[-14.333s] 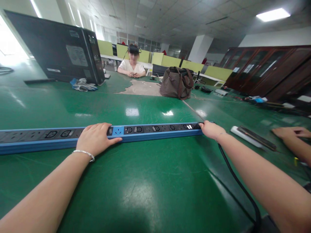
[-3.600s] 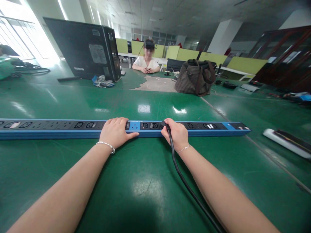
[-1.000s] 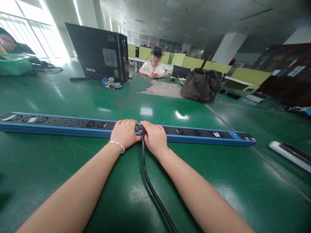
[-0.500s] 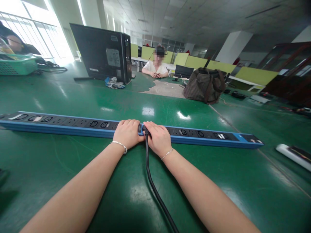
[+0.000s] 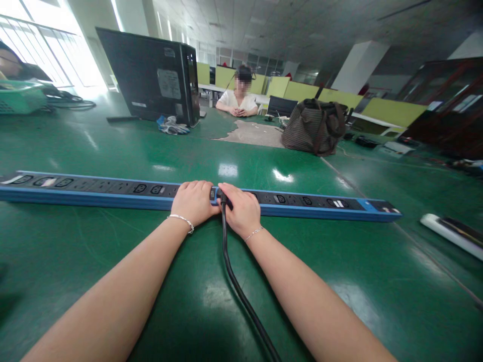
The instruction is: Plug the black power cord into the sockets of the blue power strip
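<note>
A long blue and black power strip (image 5: 101,187) lies across the green table in front of me, with several sockets along its top. My left hand (image 5: 193,202) is wrapped over the strip left of its middle, fingers over the far edge and thumb on the near side. Close beside it, my right hand (image 5: 241,207) grips a black plug (image 5: 223,196) at the strip's middle. How deep the plug sits in the strip is hidden by my fingers. From the plug a thick black cable (image 5: 234,281) runs down toward me and out of view.
Beyond the strip stand a black computer tower (image 5: 151,80), a pair of gloves (image 5: 172,125) and a brown bag (image 5: 315,125). A green basket (image 5: 24,97) is far left; a white bar-shaped object (image 5: 453,235) lies right. Another person (image 5: 237,100) sits across the table.
The whole view has shifted slightly, so things appear a little further left and up. Both hands keep the same hold on the strip and plug.
</note>
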Demonstrator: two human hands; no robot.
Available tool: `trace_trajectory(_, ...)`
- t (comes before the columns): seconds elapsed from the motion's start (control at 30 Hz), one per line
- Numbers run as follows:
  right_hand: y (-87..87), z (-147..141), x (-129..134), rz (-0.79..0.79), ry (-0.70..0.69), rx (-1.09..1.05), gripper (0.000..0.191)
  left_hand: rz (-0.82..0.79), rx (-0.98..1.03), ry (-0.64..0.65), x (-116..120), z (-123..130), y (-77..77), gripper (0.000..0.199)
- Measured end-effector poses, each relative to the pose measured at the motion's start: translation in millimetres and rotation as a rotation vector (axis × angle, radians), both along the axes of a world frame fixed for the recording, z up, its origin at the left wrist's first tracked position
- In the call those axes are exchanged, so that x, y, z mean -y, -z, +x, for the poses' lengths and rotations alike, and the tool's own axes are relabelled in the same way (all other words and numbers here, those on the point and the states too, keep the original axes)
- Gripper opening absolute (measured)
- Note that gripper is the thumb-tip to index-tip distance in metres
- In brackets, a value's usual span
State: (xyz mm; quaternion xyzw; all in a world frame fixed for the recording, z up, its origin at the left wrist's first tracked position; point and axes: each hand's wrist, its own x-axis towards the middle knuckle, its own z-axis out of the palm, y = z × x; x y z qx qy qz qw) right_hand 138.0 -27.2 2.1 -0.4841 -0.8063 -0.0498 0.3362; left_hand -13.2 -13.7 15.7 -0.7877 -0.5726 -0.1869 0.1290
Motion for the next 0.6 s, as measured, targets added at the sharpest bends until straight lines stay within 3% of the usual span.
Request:
trace_trajectory(0.37,-4.4,0.3,-1.3,-0.036,0.008,0.040,0.039,0.023,-0.011,0.005,-0.7,-0.8,1.3,0.042)
trace_trajectory(0.6,-16.6,-5.0,-0.4,-0.110,0.043,0.100,0.039,-0.004,-0.005,-0.001,-0.6,-0.6,0.4,0.044)
